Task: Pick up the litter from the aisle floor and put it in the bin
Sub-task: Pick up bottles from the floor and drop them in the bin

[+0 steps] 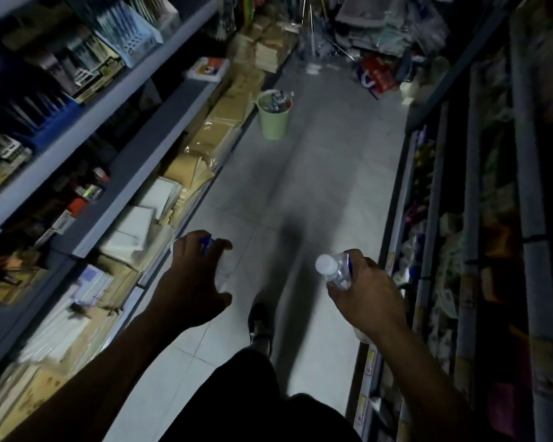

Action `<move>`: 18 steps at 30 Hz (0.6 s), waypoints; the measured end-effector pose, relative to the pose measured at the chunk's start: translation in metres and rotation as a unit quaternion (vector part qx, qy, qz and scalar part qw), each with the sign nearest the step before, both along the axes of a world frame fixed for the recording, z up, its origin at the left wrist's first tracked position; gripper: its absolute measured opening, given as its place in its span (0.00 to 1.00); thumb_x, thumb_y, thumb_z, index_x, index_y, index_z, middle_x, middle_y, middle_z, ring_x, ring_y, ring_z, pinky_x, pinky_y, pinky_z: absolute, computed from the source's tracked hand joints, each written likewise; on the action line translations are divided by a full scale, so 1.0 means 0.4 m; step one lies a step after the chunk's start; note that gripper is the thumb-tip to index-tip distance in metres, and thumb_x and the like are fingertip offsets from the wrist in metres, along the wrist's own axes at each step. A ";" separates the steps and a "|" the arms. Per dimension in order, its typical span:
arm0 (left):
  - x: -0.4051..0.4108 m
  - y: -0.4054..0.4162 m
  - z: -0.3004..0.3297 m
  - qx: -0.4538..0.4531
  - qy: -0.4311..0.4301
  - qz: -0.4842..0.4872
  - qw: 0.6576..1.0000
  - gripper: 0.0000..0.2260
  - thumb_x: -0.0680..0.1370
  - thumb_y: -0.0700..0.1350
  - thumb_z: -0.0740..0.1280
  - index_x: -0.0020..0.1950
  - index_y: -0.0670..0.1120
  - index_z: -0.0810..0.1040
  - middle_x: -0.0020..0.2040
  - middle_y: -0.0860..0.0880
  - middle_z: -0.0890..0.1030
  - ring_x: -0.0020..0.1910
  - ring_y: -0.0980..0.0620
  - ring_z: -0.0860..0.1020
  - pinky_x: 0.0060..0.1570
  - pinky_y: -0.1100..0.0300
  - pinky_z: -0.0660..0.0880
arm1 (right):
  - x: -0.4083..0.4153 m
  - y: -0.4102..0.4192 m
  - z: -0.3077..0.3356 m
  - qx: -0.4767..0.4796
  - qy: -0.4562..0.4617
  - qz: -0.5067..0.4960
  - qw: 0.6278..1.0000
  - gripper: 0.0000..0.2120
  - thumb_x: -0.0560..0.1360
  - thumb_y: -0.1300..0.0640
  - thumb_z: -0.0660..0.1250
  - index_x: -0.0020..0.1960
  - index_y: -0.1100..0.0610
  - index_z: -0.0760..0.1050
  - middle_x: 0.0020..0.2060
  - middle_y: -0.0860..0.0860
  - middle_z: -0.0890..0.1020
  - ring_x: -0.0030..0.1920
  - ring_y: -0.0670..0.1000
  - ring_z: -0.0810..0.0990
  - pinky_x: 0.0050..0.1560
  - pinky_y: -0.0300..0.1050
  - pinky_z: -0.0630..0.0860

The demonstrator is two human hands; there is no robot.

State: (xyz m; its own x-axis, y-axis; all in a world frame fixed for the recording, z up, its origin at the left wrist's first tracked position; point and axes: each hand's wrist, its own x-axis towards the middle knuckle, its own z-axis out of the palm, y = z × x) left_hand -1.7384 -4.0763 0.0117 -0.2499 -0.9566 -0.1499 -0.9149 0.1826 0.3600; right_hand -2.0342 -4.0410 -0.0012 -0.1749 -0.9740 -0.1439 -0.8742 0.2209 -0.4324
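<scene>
My right hand [369, 298] grips a clear plastic bottle [336, 269] with a white cap and a blue label, held low at the right of the aisle. My left hand [192, 275] is curled around something clear with a blue part [206, 243] showing between the fingers; most of it is hidden and blurred. A pale green bin [273, 121] stands far ahead by the left shelving, with several bottles and scraps poking out of its top. Both hands are well short of the bin.
Shelving with stationery and envelope stacks [201, 145] lines the left side. Dark shelves [460, 250] line the right. A red bag [375, 76] and clutter sit at the aisle's far end. My shoe [261, 323] is on the grey tiled floor [332, 173].
</scene>
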 end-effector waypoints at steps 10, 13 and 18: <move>-0.086 -0.430 -0.010 -0.025 0.027 -0.071 0.997 0.41 0.61 0.56 0.80 0.71 0.54 0.67 0.72 0.46 0.60 0.72 0.40 0.58 0.47 0.53 0.77 | -0.063 -0.256 -0.004 0.046 -0.007 -0.070 0.996 0.18 0.71 0.46 0.73 0.55 0.48 0.70 0.48 0.49 0.82 0.48 0.54 0.81 0.46 0.50 0.78; -0.143 -0.543 -0.008 -0.030 0.031 -0.091 0.995 0.41 0.60 0.56 0.81 0.70 0.55 0.67 0.71 0.46 0.60 0.72 0.41 0.59 0.44 0.53 0.78 | -0.103 -0.299 -0.008 0.065 -0.011 -0.094 0.993 0.19 0.72 0.44 0.71 0.58 0.48 0.70 0.49 0.49 0.81 0.47 0.54 0.81 0.47 0.51 0.79; -0.270 -0.725 -0.010 -0.035 0.011 -0.126 0.991 0.42 0.60 0.55 0.81 0.71 0.55 0.67 0.72 0.46 0.59 0.72 0.40 0.58 0.47 0.50 0.79 | -0.188 -0.377 -0.034 0.068 -0.034 -0.140 0.987 0.21 0.73 0.43 0.71 0.61 0.49 0.71 0.50 0.50 0.81 0.47 0.53 0.81 0.43 0.44 0.73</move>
